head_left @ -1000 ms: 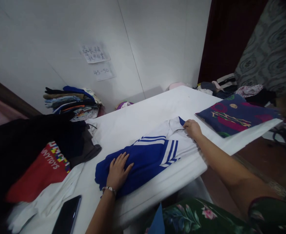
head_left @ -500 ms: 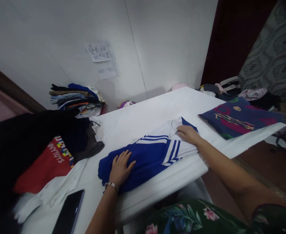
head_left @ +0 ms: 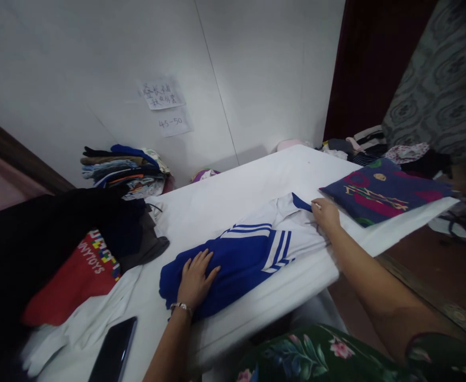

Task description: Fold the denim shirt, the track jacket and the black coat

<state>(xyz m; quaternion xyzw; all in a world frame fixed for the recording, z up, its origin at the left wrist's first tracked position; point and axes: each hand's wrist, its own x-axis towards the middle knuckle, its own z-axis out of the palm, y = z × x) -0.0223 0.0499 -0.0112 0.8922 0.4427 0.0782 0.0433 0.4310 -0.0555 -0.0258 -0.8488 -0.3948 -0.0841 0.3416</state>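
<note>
A blue and white striped jacket (head_left: 240,265) lies folded lengthwise on the white table (head_left: 225,209) in front of me. My left hand (head_left: 196,276) rests flat on its blue lower end, fingers spread. At the other end, my right hand (head_left: 326,215) pinches the edge of the jacket's collar, where a blue part meets the white cloth. Some of the fingertips there are hidden. Past my right hand lies a folded dark blue garment (head_left: 376,191) with a coloured pattern.
A phone (head_left: 113,350) lies at the near left. Beside it are a white garment (head_left: 85,323), a red garment (head_left: 73,281) and dark clothes (head_left: 26,239). A clothes stack (head_left: 125,167) stands by the wall; more clothes (head_left: 371,140) are heaped at the far right.
My right hand has shifted to the right along the collar, and the collar is now opened out more. My left hand stays on the blue end. The view has tilted slightly.
</note>
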